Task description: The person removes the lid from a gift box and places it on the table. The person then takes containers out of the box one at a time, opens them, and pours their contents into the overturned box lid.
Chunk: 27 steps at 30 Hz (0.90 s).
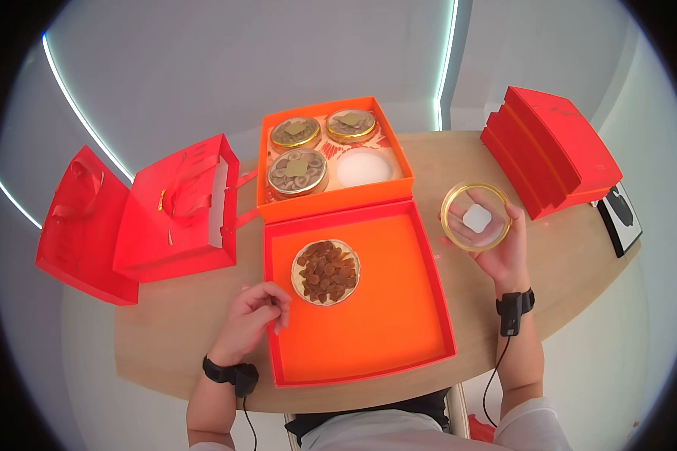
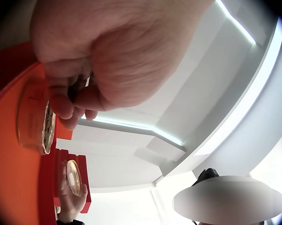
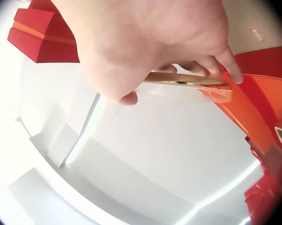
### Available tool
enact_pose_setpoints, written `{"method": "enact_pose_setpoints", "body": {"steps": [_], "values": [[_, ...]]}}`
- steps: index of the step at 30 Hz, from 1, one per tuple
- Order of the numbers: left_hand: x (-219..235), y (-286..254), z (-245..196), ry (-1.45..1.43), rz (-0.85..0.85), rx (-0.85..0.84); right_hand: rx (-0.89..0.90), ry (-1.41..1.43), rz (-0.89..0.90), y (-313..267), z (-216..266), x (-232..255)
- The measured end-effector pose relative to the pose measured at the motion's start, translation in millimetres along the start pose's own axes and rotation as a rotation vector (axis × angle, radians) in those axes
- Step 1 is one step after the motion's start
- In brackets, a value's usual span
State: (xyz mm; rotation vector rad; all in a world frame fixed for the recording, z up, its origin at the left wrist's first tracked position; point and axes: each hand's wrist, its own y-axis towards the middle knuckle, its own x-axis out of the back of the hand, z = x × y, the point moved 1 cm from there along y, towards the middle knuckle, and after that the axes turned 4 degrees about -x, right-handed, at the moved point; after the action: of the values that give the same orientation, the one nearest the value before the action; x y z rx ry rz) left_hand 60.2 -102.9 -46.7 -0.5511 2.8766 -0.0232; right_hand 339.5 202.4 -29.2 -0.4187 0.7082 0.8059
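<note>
My right hand (image 1: 506, 254) holds up a clear round lid (image 1: 476, 218) with a gold rim and a white square label, right of the orange box. The right wrist view has the lid edge-on, thumb on one side and fingers along the other. My left hand (image 1: 250, 319) hovers at the left edge of the box's lower tray (image 1: 376, 323), fingers loosely curled. Just beyond its fingers stands an uncovered clear jar (image 2: 31, 119) of brown, amber-like pieces (image 1: 328, 272). In the left wrist view the thumb and fingertips come together close to the jar's rim.
Three gold-rimmed jars (image 1: 297, 173) sit in the box's upper half, beside a round white hollow (image 1: 364, 167). Red gift bags (image 1: 177, 210) stand at left. A stepped red box (image 1: 553, 150) and a black-and-white flat item (image 1: 619, 218) are at right on the wooden table (image 1: 173, 331).
</note>
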Motion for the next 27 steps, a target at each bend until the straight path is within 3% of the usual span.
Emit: {"method": "enact_pose_setpoints", "body": {"steps": [2,5,7,8,10,14,16,18,20,22,25,26,27], "values": [[-0.3,0.5,0.3,-0.023,-0.004,0.009,-0.002,0.003,-0.004,2.6,4.4,9.3],[0.8,0.5,1.1,-0.003,0.008,0.005,-0.057,-0.050,-0.164,10.5,5.4,38.4],[0.0,0.2,-0.3,-0.008,0.009,0.007,0.110,-0.602,-0.466,13.4,11.2,58.2],[-0.5,-0.1,-0.8,-0.015,0.010,0.007,0.110,-0.602,-0.465,11.8,15.4,63.1],[-1.0,0.2,-0.1,-0.002,0.006,0.000,0.234,-1.011,-0.581,8.8,26.0,67.6],[-0.8,0.7,1.2,0.006,0.009,-0.012,0.204,-1.143,-0.646,-0.4,35.6,72.5],[-0.9,0.6,1.0,0.006,0.009,-0.013,0.137,-1.414,-0.746,-1.6,38.8,81.4],[-1.0,0.7,1.1,0.005,0.011,-0.015,0.214,-1.522,-0.759,-0.8,35.7,96.2],[-1.5,1.0,1.3,0.006,0.008,-0.007,0.297,-1.627,-0.775,-3.2,34.4,94.8],[-2.1,0.8,0.6,0.010,0.007,-0.007,0.189,-1.728,-0.837,-3.9,32.1,87.8],[-2.1,0.2,-1.1,0.021,0.018,0.004,0.192,-1.793,-0.838,-9.7,28.3,73.8],[-2.1,-0.2,-1.4,0.030,0.032,0.017,0.202,-1.797,-0.831,-8.1,26.2,80.1],[-1.4,-0.3,-1.2,0.027,0.025,0.008,0.356,-1.865,-0.858,-4.0,24.0,91.4]]}}
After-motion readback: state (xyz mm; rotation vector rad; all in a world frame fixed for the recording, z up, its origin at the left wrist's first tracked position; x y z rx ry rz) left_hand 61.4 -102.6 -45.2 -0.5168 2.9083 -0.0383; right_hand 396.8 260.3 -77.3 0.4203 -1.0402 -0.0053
